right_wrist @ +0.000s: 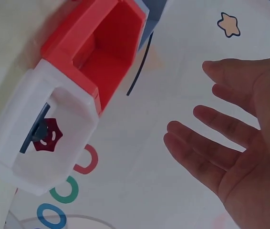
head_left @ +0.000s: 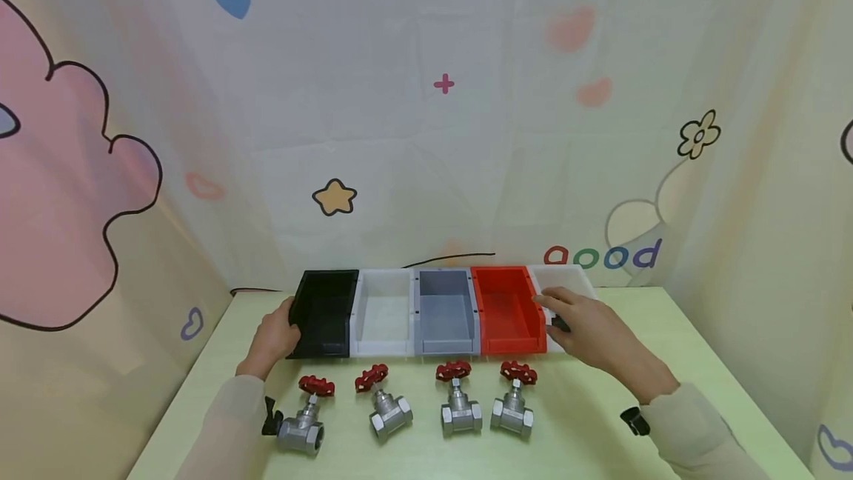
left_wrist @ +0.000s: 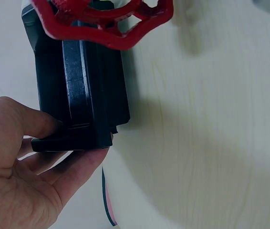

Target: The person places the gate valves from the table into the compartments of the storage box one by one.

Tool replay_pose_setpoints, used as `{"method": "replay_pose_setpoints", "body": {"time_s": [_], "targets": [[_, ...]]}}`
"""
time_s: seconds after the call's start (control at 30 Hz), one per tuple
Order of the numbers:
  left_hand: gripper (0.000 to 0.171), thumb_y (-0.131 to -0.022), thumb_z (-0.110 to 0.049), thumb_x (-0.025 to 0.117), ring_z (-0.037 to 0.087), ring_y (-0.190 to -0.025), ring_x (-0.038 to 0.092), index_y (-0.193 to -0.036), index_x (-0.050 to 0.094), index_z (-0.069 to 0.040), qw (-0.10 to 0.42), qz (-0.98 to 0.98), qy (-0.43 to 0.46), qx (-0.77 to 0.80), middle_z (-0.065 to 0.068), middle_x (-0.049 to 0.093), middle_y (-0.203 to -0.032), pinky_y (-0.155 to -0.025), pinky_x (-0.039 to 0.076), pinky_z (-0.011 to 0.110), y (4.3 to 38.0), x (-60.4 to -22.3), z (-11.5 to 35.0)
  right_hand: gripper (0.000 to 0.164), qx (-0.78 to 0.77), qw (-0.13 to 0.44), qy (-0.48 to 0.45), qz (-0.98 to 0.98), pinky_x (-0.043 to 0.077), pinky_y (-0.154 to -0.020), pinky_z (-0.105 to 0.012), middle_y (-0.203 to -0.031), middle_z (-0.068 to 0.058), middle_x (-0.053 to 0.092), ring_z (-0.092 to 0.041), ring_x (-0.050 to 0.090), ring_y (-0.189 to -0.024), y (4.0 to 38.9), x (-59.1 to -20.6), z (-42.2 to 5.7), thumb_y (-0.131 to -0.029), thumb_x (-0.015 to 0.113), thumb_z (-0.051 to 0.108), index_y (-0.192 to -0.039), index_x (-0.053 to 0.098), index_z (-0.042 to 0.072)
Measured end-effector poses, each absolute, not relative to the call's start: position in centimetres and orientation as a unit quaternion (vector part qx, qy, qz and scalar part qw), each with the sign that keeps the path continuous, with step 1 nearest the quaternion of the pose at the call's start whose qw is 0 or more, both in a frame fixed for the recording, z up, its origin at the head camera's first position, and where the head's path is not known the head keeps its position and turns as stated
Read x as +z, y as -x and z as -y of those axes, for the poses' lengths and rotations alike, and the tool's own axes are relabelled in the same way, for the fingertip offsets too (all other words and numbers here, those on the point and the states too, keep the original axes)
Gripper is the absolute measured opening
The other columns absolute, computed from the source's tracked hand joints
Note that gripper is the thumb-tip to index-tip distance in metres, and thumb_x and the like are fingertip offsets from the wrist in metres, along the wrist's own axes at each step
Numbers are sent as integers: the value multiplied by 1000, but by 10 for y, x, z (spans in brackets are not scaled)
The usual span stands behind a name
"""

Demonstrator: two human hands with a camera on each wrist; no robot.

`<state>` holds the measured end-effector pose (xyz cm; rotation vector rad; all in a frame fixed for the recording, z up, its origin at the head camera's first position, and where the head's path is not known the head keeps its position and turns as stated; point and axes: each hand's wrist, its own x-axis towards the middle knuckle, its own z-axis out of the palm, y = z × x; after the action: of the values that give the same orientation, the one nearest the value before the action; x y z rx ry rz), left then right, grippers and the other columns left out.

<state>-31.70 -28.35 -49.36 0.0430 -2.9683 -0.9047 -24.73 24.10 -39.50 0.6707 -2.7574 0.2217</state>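
Note:
My left hand (head_left: 272, 338) grips the left side wall of a black bin (head_left: 325, 313), its thumb inside the wall and its fingers outside, as the left wrist view (left_wrist: 73, 138) also shows. My right hand (head_left: 589, 328) hovers over the white bin (head_left: 566, 276) at the right end of the row, and in the right wrist view its spread fingers (right_wrist: 197, 152) hold nothing. Inside that white bin (right_wrist: 77, 100) are a small red handwheel (right_wrist: 51, 136) and a dark bar (right_wrist: 34, 129). In the head view the right hand partly hides them.
Between the end bins stand a white bin (head_left: 384, 347), a grey bin (head_left: 447, 347) and a red bin (head_left: 509, 343), side by side. Several metal valves with red handwheels lie in front, the leftmost valve (head_left: 301, 432) close to my left sleeve. A printed curtain (head_left: 400, 132) hangs behind the table (head_left: 566, 421).

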Motion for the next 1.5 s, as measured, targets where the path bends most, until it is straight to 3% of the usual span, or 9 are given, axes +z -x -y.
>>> {"method": "replay_pose_setpoints", "body": {"time_s": [0.13,0.37,0.77,1.2,1.43,1.5], "targets": [[63,-93,-4,42,14,-43,36,-153,22,5,21,955,-13,-295,19,61,-71,-47,34,30,315,-494,283,50,64,147,-228,960,58,-77,-53,-127,-11,65,-36,66,-106,239,-397,-237,-80,81,20,-127,65,16],[63,-94,-5,42,14,-43,35,-153,22,4,15,956,-16,-293,13,57,-64,-45,33,30,316,-494,282,53,59,120,-244,960,59,-77,-43,-130,-12,63,-33,69,-100,223,-403,-230,-80,81,23,-129,63,15],[64,-94,-4,41,13,-43,33,-154,20,4,10,956,-20,-291,6,49,-56,-44,31,29,312,-491,283,54,54,116,-255,958,59,-78,-43,-130,-12,64,-32,69,-103,210,-399,-222,-80,81,27,-130,64,17],[63,-94,-5,42,16,-46,36,-153,22,3,12,957,-23,-290,16,60,-70,-46,32,30,315,-491,281,54,65,76,-260,960,59,-79,-42,-130,-7,64,-28,69,-103,201,-408,-209,-79,81,30,-129,64,21],[62,-94,-5,43,22,-55,49,-152,23,5,19,959,-20,-283,34,64,-109,-51,38,33,315,-493,281,53,73,66,-269,958,60,-76,-38,-128,-5,66,-24,70,-98,198,-415,-205,-79,81,30,-129,64,23],[63,-94,-5,43,23,-56,49,-152,23,5,18,960,-20,-280,35,63,-111,-52,39,34,315,-493,282,52,81,56,-270,958,60,-77,-36,-129,-3,65,-22,70,-96,198,-418,-204,-80,80,30,-129,63,24]]}}
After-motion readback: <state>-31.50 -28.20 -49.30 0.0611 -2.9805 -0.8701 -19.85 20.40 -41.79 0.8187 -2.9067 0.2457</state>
